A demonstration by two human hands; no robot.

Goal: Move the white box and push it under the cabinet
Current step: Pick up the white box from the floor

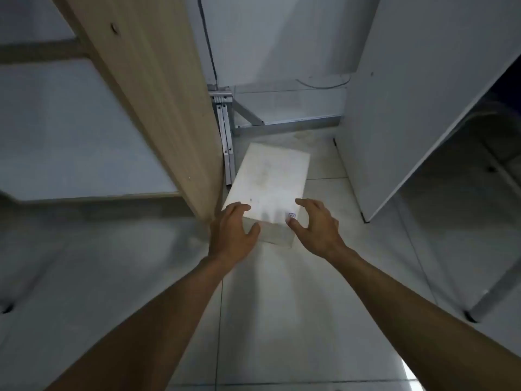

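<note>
- White box [269, 190] lies flat on the tiled floor [282, 306] beside a wooden panel [158, 94].
- Left hand [232, 235] — grip loosely curled over the box's near left corner.
- Right hand [317, 227] — grip spread wide, holding nothing.

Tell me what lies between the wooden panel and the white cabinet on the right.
In the head view, the white box lies on the tiled floor between the wooden panel and the white cabinet.

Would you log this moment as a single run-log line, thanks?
white box: on floor beside wooden panel | left hand: on near corner | right hand: open at near-right edge | push under cabinet: not done
</note>
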